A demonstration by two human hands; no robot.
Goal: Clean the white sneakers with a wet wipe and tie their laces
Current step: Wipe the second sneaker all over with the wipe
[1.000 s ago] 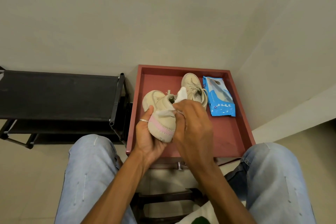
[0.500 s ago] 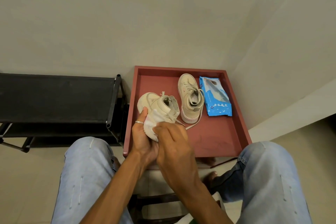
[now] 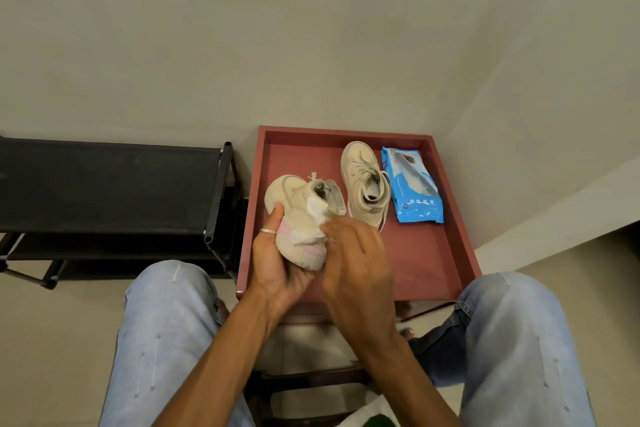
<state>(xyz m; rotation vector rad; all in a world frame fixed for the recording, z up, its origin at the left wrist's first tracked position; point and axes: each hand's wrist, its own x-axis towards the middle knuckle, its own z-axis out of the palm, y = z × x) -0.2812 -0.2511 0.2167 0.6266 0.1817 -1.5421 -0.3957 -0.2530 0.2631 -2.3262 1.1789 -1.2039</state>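
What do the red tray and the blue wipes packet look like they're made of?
The red tray looks like painted wood or board: matte, flat, with thick square-edged walls; plastic cannot be ruled out. The blue wipes packet looks like thin plastic film: glossy, wrinkled, catching light, with a crimped bottom edge.

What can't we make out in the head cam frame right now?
- Right hand: motion-blurred, so its hold on the wet wipe is unclear.
- Held sneaker: its underside is covered by the left hand; the lace state is unreadable.
- Second sneaker on the red tray: too small to tell if a knot is tied.
- Wipes pack: print too small to read.
- Green and white object: cut off by the bottom edge.
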